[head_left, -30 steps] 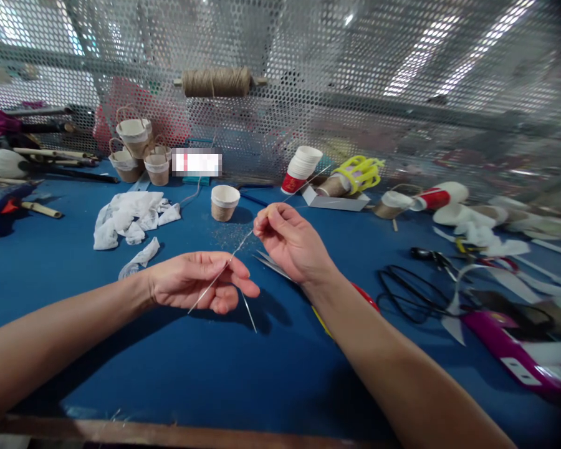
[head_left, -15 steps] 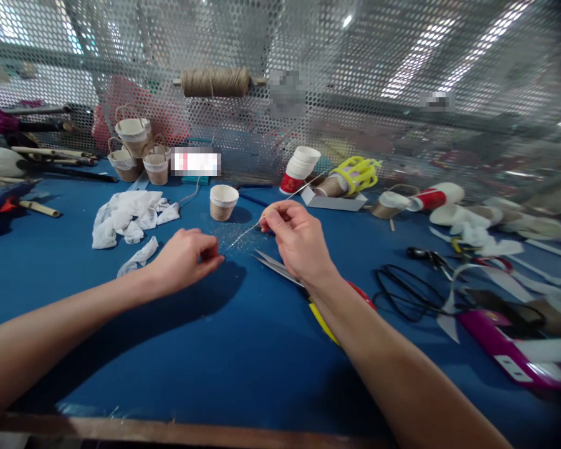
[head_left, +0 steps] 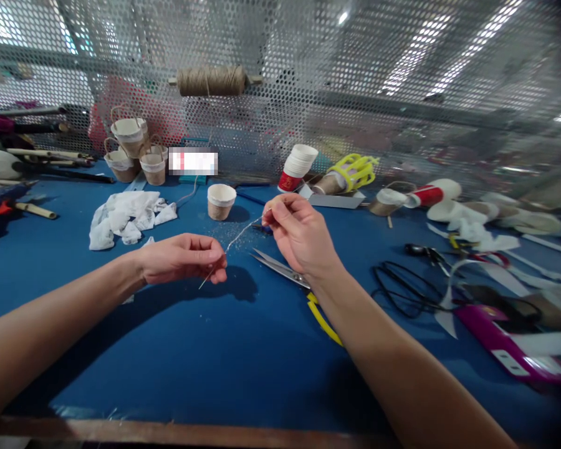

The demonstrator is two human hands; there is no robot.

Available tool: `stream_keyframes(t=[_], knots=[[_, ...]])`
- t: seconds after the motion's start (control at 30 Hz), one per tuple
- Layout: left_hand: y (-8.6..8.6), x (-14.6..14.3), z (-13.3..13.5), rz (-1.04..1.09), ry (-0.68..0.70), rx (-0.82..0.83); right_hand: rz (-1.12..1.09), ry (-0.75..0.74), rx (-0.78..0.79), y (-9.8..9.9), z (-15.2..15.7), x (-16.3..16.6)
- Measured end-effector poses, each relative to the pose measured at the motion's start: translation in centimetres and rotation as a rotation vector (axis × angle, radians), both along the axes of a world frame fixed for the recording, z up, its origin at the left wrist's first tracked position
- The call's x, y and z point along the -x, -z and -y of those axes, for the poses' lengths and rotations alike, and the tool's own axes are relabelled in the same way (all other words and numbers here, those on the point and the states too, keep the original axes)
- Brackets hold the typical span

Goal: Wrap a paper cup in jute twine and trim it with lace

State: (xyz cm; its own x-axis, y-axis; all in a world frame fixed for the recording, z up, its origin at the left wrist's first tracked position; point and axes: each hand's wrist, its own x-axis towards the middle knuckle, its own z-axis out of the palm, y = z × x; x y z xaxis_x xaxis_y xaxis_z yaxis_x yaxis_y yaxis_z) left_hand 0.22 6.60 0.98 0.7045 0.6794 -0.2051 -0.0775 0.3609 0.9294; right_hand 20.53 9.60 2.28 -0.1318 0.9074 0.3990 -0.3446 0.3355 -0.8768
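A thin, whitish length of twine [head_left: 239, 235] stretches between my two hands above the blue table. My left hand [head_left: 187, 259] pinches its lower part between thumb and fingers, and a short straight tail pokes out below. At the other end, my right hand [head_left: 297, 234] is closed on the twine with thumb and forefinger. Just behind the hands stands a small brown-wrapped paper cup [head_left: 221, 202] with a white rim. Scissors [head_left: 283, 269] with yellow on the handles lie partly under my right wrist, blades apart.
Crumpled white cloth-like scraps [head_left: 126, 215] lie at left. Handled cups [head_left: 129, 140] are stacked behind them. Stacked paper cups [head_left: 298, 165] stand beyond my right hand. A twine spool [head_left: 211, 81] hangs on the mesh. At right are a black cable [head_left: 402, 290] and a purple power strip [head_left: 505, 343].
My left hand has turned and moved slightly right, and now grips the twine's lower end, which hung free before. My right hand keeps its pinch, moved up a little.
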Motion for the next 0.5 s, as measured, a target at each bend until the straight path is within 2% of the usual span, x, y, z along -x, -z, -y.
stream_keyframes(t=[0.13,0.3,0.4,0.5], knots=[[-0.2,-0.3,0.2,-0.132,-0.080,-0.132,0.052,-0.001,-0.018,0.1,0.1,0.2],[-0.2,-0.4,0.1,-0.174,-0.069,-0.153,0.068,-0.017,0.049,0.2,0.3,0.2],[-0.3,-0.4,0.2,-0.231,-0.076,-0.216,0.133,-0.080,0.150,0.2,0.8,0.4],[-0.5,-0.5,0.4,-0.264,-0.080,-0.270,0.316,-0.228,0.237,0.4,1.7,0.9]])
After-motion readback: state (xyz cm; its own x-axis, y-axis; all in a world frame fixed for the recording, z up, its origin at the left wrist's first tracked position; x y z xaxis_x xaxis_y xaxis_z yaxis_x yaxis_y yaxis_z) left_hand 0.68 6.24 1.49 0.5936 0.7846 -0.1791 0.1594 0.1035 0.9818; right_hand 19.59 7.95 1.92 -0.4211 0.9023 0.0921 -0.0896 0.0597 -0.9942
